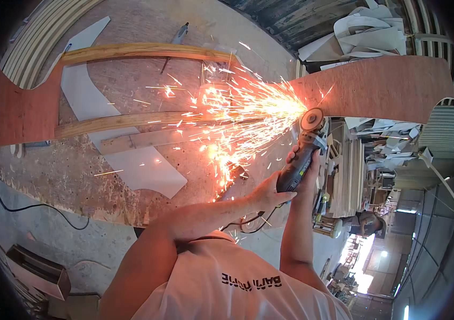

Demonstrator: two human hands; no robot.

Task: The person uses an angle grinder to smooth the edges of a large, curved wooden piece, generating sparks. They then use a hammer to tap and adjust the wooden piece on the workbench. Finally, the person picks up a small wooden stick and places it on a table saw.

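Both my hands hold an angle grinder (297, 165) with a dark body. My left hand (270, 191) is closed around its rear end. Farther up, my right hand (311, 166) wraps the body just below the head, fingertips showing on its left side. The round disc (312, 119) is at the near edge of a reddish plywood panel (381, 88); glare hides the exact contact point. A wide spray of orange sparks (259, 112) flies left from it. Wooden rails (147, 51) run left from the sparks to another reddish plywood piece (19, 109).
Beneath the rails lies a worn, stained board (93, 184) with pale curved sheets (147, 168) on it. A slim grey tool (180, 34) lies at the far side. Cut sheets (368, 34) are piled far right. A black cord (45, 205) hangs left, above a brown box (40, 271).
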